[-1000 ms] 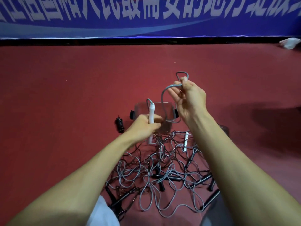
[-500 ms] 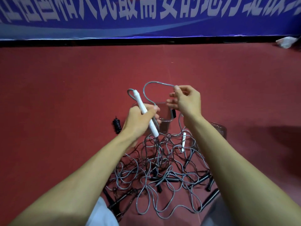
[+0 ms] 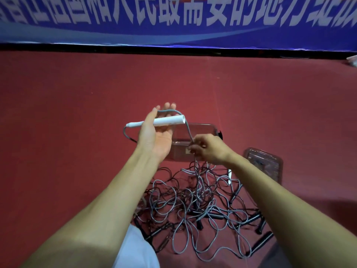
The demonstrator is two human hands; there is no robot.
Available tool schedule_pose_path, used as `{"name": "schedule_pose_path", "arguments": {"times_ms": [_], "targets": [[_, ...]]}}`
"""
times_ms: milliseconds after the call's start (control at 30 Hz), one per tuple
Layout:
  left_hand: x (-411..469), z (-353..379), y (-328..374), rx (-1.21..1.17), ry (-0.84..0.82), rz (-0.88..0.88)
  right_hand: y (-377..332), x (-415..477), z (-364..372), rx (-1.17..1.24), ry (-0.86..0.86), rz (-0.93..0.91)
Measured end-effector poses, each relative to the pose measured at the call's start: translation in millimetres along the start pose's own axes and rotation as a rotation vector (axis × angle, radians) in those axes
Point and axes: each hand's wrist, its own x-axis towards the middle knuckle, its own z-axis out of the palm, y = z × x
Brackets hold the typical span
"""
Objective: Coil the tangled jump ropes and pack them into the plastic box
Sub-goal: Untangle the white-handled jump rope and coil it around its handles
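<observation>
My left hand is turned palm up above the floor. Its thumb clamps a white jump rope handle crosswise against the fingers. A grey rope runs over those fingers, past the handle's right end and down to my right hand, which pinches it just in front of the clear plastic box. The box stands open on the red floor behind both hands. Below my hands lies a tangle of grey and black ropes, with a second white handle and several black handles in it.
The box's clear lid lies on the floor to the right of the box. A blue banner closes off the back of the red floor. A white object lies at the far right. White cloth shows at the bottom edge.
My left hand has rolled palm up, swinging the white handle from upright to level. My right hand has come down from above the box to pinch the rope lower.
</observation>
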Motion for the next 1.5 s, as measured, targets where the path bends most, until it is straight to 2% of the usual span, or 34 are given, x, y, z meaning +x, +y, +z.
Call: {"name": "schedule_pose_path", "arguments": {"times_ms": [133,300,467,600,700,767,867,1000,1133,1233,1333,1500], "targets": [[6,-7,5,0.012,0.066,0.068,-11,-2,-11,0.053,0.346,-0.006],[10,-16,-9,0.348,0.090,0.135,-29,-6,-28,0.610,0.532,0.022],[9,-19,-26,0.755,-0.048,0.140,-45,-15,-46,0.965,0.575,-0.011],[4,-22,-44,1.149,-0.205,0.062,-50,-21,-58,1.264,0.568,0.011],[0,-24,-56,1.349,-0.349,0.018,-50,-26,-69,1.550,0.535,-0.003],[-1,-26,-63,1.444,-0.420,0.007,-46,-28,-73,1.618,0.526,0.004],[1,-30,-70,1.512,-0.442,0.060,-37,-24,-70,1.488,0.602,0.098],[-1,-27,-72,1.477,-0.437,0.102,-8,-12,-68,1.035,0.830,0.206],[-4,-16,-68,1.159,-0.292,0.118,3,-10,-66,0.851,0.816,0.183],[-3,-8,-63,0.960,-0.172,0.158,4,-9,-58,0.694,0.679,0.176],[-2,-4,-55,0.812,-0.089,0.152,4,-9,-48,0.528,0.467,0.124],[-3,7,-31,0.331,-0.063,0.069,2,-13,-30,0.170,-0.079,-0.032]]}}
